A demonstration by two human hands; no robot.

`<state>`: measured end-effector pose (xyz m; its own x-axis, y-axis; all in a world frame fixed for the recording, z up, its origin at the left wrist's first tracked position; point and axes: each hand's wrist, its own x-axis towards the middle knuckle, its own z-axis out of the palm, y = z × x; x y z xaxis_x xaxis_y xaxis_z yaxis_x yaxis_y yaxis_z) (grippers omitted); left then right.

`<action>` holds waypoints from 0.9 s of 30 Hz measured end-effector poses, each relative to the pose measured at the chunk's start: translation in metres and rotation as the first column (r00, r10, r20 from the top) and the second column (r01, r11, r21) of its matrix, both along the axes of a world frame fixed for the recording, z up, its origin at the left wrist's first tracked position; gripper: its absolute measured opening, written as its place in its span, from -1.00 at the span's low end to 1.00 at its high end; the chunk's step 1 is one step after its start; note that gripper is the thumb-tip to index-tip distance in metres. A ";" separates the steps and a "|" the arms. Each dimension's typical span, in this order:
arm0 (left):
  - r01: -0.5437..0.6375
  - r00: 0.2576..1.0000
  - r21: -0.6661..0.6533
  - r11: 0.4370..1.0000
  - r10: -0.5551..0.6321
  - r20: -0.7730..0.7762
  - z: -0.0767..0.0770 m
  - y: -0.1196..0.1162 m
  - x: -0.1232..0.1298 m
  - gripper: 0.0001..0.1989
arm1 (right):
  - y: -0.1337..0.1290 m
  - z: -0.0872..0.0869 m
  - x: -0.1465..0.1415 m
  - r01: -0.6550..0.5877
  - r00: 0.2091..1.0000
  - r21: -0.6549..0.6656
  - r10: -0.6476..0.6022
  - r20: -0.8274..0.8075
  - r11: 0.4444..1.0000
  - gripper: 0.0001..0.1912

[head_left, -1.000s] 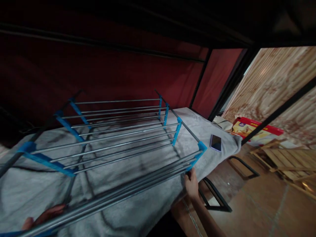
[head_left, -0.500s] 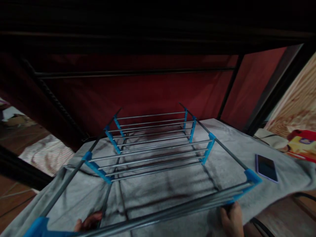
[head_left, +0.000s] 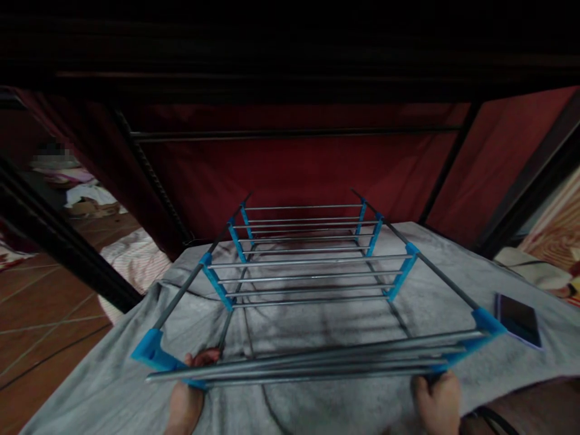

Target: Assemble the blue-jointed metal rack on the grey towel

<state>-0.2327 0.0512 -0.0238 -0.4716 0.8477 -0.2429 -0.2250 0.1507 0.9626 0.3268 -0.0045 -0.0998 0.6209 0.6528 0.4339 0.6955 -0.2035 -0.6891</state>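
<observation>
A rack of grey metal tubes with blue plastic connectors (head_left: 312, 261) lies on a grey cloth, its long side tubes running away from me. My left hand (head_left: 186, 399) is closed around the lower end of the near left blue connector (head_left: 156, 353), its fingertips showing behind the tubes. Between the near connectors run several cross tubes (head_left: 317, 365); one sticks out past the left connector at its left end. At the lower end of the near right blue connector (head_left: 471, 341), my right hand (head_left: 437, 399) grips with the thumb in front; its other fingers are partly hidden.
A phone with a purple edge (head_left: 519, 320) lies on the grey cloth (head_left: 312, 326) to the right. Dark metal frame bars (head_left: 67, 235) and a red curtain (head_left: 299, 169) enclose the space. Striped cloth (head_left: 136, 260) lies on the tiled floor at left.
The view has swung left, so the rack sits farther right in it. The near left connector and my left hand now show more fully. Both hands stay at the rack's near end.
</observation>
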 end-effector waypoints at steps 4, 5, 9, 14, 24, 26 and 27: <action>0.011 1.000 0.017 1.000 -0.011 0.024 0.001 -0.002 0.002 -0.33 | -0.003 0.005 0.000 -0.033 0.999 -0.040 0.033 0.004 0.999 -0.79; 0.003 0.999 0.022 1.000 -0.004 0.032 0.002 -0.002 0.003 -0.34 | -0.003 0.005 0.000 -0.029 1.000 -0.037 0.029 0.006 0.999 -0.78; -0.045 0.999 0.009 0.999 0.045 0.010 0.007 -0.003 0.010 -0.41 | -0.002 0.007 -0.001 -0.039 0.999 -0.022 0.039 -0.002 0.999 -0.78; -0.206 0.958 -0.036 0.978 0.193 -0.214 0.013 -0.010 0.010 -0.78 | -0.001 0.008 -0.002 -0.063 0.998 -0.006 0.063 -0.015 0.998 -0.82; -0.193 0.766 -0.095 0.977 0.090 -0.636 0.004 -0.019 -0.001 -0.79 | 0.003 0.004 -0.006 -0.028 0.999 0.052 0.030 -0.032 0.998 -0.78; -0.138 0.726 -0.048 0.989 0.068 -0.684 -0.001 -0.018 -0.004 -0.77 | 0.003 0.004 -0.006 -0.027 0.999 0.047 0.029 -0.035 0.999 -0.77; -0.113 0.714 -0.034 0.993 0.057 -0.697 -0.003 -0.017 -0.006 -0.77 | 0.003 0.004 -0.006 -0.026 0.999 0.044 0.028 -0.038 0.999 -0.76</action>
<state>-0.2386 0.0341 -0.0265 -0.6004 0.7897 0.1261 0.4870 0.2359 0.8409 0.3204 -0.0011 -0.0962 0.6203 0.6507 0.4380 0.6729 -0.1545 -0.7234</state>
